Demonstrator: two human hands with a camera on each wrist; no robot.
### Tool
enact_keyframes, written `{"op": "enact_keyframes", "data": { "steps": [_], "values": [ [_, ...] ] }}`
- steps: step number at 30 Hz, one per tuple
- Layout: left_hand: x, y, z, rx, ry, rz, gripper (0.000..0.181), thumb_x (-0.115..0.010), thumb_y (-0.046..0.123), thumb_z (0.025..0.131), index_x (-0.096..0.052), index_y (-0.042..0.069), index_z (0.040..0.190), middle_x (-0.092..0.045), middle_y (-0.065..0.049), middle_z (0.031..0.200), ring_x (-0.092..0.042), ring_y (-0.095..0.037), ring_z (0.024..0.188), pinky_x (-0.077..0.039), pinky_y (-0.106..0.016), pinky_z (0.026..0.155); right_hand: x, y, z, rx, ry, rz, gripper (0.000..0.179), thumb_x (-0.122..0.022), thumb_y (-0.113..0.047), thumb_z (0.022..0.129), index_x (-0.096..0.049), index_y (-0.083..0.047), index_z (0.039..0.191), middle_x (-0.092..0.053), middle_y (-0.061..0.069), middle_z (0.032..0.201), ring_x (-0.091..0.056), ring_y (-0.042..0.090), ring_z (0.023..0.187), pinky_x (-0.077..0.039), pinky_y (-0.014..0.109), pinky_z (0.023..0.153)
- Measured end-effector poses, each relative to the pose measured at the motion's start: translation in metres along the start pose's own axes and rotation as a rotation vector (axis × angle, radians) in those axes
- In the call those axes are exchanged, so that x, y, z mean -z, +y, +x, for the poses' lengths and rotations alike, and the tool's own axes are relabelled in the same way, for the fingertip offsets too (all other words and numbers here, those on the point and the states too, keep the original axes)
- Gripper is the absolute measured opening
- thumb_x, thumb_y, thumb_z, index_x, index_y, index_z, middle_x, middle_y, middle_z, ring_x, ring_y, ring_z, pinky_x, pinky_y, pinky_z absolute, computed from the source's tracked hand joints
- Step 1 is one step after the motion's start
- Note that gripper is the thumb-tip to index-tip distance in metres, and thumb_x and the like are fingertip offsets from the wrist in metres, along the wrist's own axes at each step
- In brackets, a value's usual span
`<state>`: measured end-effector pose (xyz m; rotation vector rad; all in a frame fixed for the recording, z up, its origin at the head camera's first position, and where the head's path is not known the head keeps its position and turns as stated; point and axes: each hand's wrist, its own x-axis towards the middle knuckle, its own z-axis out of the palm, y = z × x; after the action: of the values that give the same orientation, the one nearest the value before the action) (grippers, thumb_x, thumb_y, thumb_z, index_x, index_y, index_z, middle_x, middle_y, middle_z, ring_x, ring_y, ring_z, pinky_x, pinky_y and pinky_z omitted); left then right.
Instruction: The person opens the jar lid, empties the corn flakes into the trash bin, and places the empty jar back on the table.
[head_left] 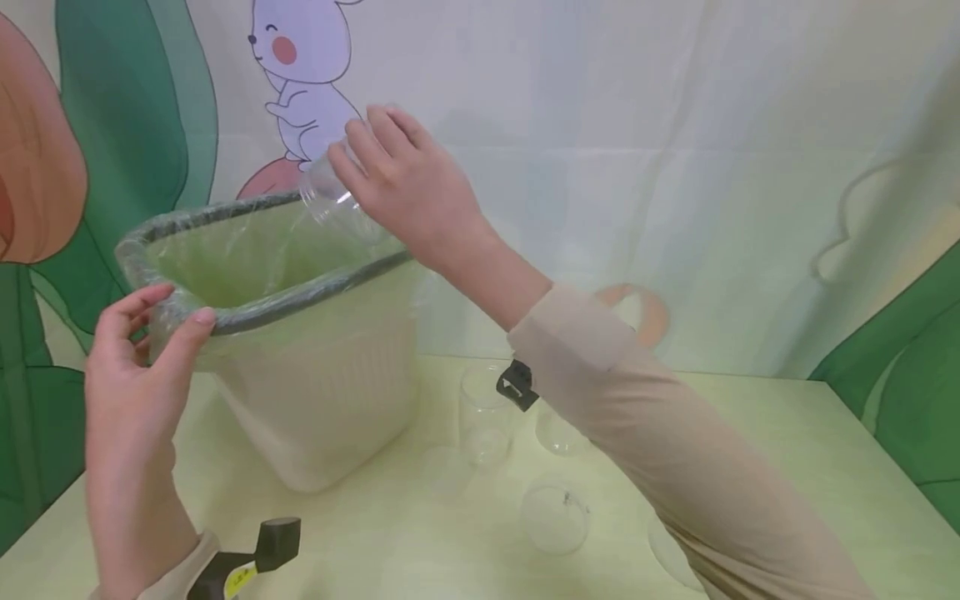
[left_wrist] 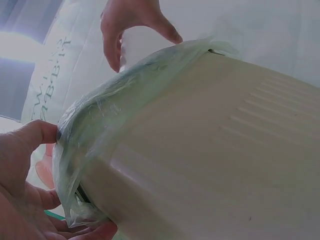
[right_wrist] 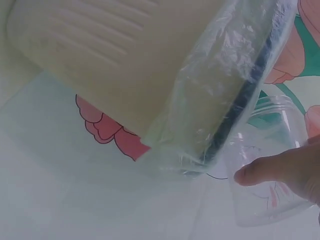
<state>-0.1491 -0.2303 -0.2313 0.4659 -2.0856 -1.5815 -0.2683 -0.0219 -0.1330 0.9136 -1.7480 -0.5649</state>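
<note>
My right hand (head_left: 412, 179) grips a clear plastic jar (right_wrist: 267, 200), tilted with its mouth over the trash bin. In the right wrist view, the thumb presses on the jar's side; whether anything is inside it I cannot tell. A light-coloured trash bin (head_left: 322, 400) stands on the table, its dark rim wrapped by a thin, see-through green bag (left_wrist: 117, 100). At the bin's near left corner, my left hand (head_left: 142, 367) holds the bagged rim between thumb and fingers. The bottom of the bin is out of sight.
An upright clear jar (head_left: 486, 417) stands right of the bin, with another clear container (head_left: 558, 435) partly behind my right sleeve. Nearer lie a round clear piece (head_left: 555, 518) and a second one (head_left: 671, 554), half hidden by the sleeve. A printed curtain (head_left: 637, 100) hangs behind the table.
</note>
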Motion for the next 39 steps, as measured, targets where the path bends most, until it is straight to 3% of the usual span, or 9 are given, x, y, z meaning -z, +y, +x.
{"op": "enact_keyframes", "data": {
  "steps": [3, 7, 10, 14, 22, 28, 39],
  "values": [
    [-0.001, 0.001, -0.001, -0.002, -0.005, 0.000, 0.051, -0.053, 0.038, 0.089, -0.034, 0.034, 0.136, -0.017, 0.001, 0.149, -0.016, -0.023, 0.135, -0.024, -0.047, 0.104, 0.003, 0.003, -0.002, -0.058, -0.019, -0.004, 0.042, -0.046, 0.002, 0.079, -0.051, -0.004, 0.120, -0.053, 0.014, 0.117, -0.047, 0.030, 0.114, -0.034, 0.035, 0.103],
    [-0.001, 0.002, -0.002, 0.000, -0.003, -0.001, 0.051, -0.053, 0.037, 0.089, -0.034, 0.033, 0.137, -0.017, 0.001, 0.149, -0.015, -0.023, 0.135, -0.023, -0.048, 0.105, 0.001, 0.001, -0.007, -0.088, 0.021, -0.016, 0.044, -0.046, 0.002, 0.076, -0.052, -0.004, 0.119, -0.054, 0.014, 0.115, -0.049, 0.030, 0.110, -0.036, 0.034, 0.101],
    [0.000, 0.001, -0.002, -0.002, -0.005, 0.000, 0.051, -0.053, 0.037, 0.089, -0.034, 0.033, 0.137, -0.016, 0.000, 0.149, -0.014, -0.024, 0.136, -0.022, -0.049, 0.106, 0.000, -0.001, -0.010, -0.093, 0.025, 0.005, 0.043, -0.044, 0.002, 0.077, -0.052, -0.004, 0.119, -0.055, 0.014, 0.114, -0.050, 0.030, 0.109, -0.037, 0.034, 0.099],
    [0.000, 0.001, -0.001, 0.002, -0.007, 0.003, 0.051, -0.053, 0.037, 0.089, -0.033, 0.033, 0.137, -0.017, 0.001, 0.149, -0.015, -0.023, 0.135, -0.024, -0.048, 0.105, 0.000, -0.001, -0.010, -0.159, 0.035, 0.057, 0.041, -0.042, 0.001, 0.081, -0.051, -0.004, 0.120, -0.054, 0.015, 0.116, -0.048, 0.031, 0.111, -0.036, 0.033, 0.101],
    [0.000, 0.002, -0.001, 0.005, -0.001, -0.001, 0.051, -0.054, 0.037, 0.089, -0.034, 0.033, 0.137, -0.018, 0.001, 0.149, -0.017, -0.022, 0.134, -0.026, -0.046, 0.104, 0.003, -0.005, -0.010, -0.045, -0.016, 0.046, 0.046, -0.046, 0.004, 0.077, -0.050, -0.004, 0.123, -0.053, 0.015, 0.120, -0.047, 0.031, 0.115, -0.036, 0.035, 0.101],
    [-0.002, 0.003, -0.002, 0.010, -0.001, 0.011, 0.051, -0.053, 0.037, 0.089, -0.034, 0.033, 0.136, -0.019, 0.002, 0.148, -0.019, -0.021, 0.133, -0.029, -0.044, 0.102, 0.004, -0.005, -0.019, -0.093, -0.025, 0.084, 0.043, -0.045, 0.001, 0.081, -0.051, -0.004, 0.123, -0.053, 0.016, 0.119, -0.048, 0.031, 0.114, -0.037, 0.034, 0.100],
    [-0.002, 0.004, -0.002, 0.019, 0.009, -0.005, 0.051, -0.054, 0.037, 0.089, -0.034, 0.033, 0.136, -0.018, 0.003, 0.148, -0.016, -0.021, 0.134, -0.024, -0.047, 0.105, 0.007, -0.003, -0.031, -0.183, -0.047, 0.138, 0.040, -0.039, -0.001, 0.082, -0.051, -0.001, 0.120, -0.055, 0.017, 0.114, -0.050, 0.031, 0.107, -0.038, 0.033, 0.099]
  ]
}}
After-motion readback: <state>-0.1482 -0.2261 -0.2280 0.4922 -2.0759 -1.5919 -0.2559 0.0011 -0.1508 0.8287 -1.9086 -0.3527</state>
